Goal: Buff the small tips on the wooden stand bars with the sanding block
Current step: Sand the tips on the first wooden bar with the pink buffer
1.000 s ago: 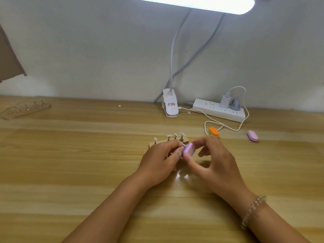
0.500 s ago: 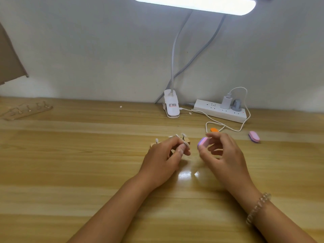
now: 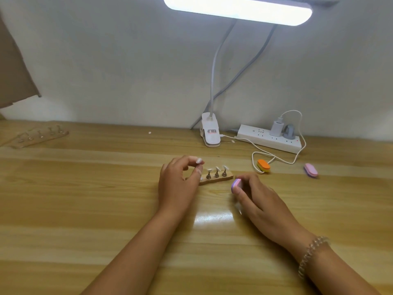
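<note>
Head view: person at a wooden worktop [image 3: 85, 199]; left hand [image 3: 178, 184] and right hand [image 3: 261, 201] reach in from the near edge.
Stand: wooden stand bar [image 3: 219, 179] lies flat, about midway between the left and right edges and nearer the far edge than the near one. Its left end is hidden behind the left hand.
Tips: three small tips [image 3: 217, 168] visible, upright on metal holders along the bar's right part, pale caps on top.
Left grip: fingers curled, index and thumb close together just above the bar's left end. A pale oval sits at the index fingertip; cannot tell if it is a held tip or the fingernail, so the grip is unconfirmed.
Right grip: fingers wrapped round the sanding block [image 3: 235, 185], purple-pink, low at the worktop, just beside the bar's right end. No contact with the bar visible.
Right wrist: bead bracelet [image 3: 310, 254].
Far-left corner: second stand [image 3: 38, 135], blurred.
Right side: orange block [image 3: 263, 166] against the white cable [image 3: 282, 160]; pink block [image 3: 311, 170] nearer the right edge, apart from it.
Far edge: lamp clip [image 3: 210, 133] and power strip [image 3: 270, 139] with two plugs, side by side; lamp bar [image 3: 238, 9] lit overhead.
</note>
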Tool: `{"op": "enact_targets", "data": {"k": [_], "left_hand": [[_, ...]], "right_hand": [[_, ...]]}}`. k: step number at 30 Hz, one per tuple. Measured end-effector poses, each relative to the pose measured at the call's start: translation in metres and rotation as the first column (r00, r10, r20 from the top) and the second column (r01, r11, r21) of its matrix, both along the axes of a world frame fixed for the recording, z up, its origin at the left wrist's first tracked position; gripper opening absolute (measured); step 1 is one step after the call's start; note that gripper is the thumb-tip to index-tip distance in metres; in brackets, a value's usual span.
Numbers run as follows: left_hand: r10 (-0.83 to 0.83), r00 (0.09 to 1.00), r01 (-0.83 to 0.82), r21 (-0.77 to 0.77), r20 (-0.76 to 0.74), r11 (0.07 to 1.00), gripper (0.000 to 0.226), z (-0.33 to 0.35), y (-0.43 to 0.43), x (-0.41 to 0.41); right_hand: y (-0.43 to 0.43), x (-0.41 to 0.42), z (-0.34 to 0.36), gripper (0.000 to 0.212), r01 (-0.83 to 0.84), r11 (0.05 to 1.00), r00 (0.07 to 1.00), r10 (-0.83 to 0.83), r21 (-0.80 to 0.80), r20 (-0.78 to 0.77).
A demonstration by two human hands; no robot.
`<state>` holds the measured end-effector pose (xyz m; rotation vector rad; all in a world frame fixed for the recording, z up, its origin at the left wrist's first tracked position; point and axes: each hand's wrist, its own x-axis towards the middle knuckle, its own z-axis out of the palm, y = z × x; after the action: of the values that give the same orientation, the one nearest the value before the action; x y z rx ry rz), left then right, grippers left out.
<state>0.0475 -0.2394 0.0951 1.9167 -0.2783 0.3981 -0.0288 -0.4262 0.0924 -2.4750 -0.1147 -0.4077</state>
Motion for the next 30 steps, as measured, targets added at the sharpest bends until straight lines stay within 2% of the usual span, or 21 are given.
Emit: {"op": "enact_targets", "data": {"k": [3, 6, 13, 17, 25, 30], "left_hand": [[-0.033, 0.997, 0.035, 0.032, -0.065, 0.999, 0.006, -0.0013, 0.0007, 0.0012], [-0.002, 0.997, 0.01, 0.114, -0.071, 0.993, 0.002, -0.0014, -0.0008, -0.0005], [0.047, 0.996, -0.029, 0.233, -0.072, 0.972, 0.019, -0.0008, -0.0018, -0.0015], [0.055, 0.997, -0.036, 0.275, -0.062, 0.961, 0.013, -0.0016, -0.0021, -0.001], [0.055, 0.995, -0.026, 0.311, -0.086, 0.95, 0.019, 0.0009, -0.0048, -0.0038], [0.04, 0.999, -0.025, 0.394, -0.029, 0.919, 0.013, -0.0018, -0.0051, -0.0048]], "right_hand": [[0.0006, -0.0008, -0.0006, 0.019, -0.013, 0.999, 1.0, 0.014, -0.037, 0.012], [0.0009, -0.001, -0.001, 0.024, -0.012, 0.998, 1.0, 0.013, -0.055, 0.021], [0.0026, -0.002, -0.003, 0.027, -0.009, 0.996, 0.998, 0.015, -0.093, 0.059], [0.0019, -0.0021, -0.0033, 0.028, -0.003, 0.996, 0.998, 0.009, -0.088, 0.061], [0.0023, -0.0033, -0.0027, 0.023, -0.006, 0.997, 0.999, 0.009, -0.078, 0.043], [0.0044, -0.005, 0.0007, 0.029, -0.039, 0.995, 0.999, 0.042, -0.095, 0.03]]}}
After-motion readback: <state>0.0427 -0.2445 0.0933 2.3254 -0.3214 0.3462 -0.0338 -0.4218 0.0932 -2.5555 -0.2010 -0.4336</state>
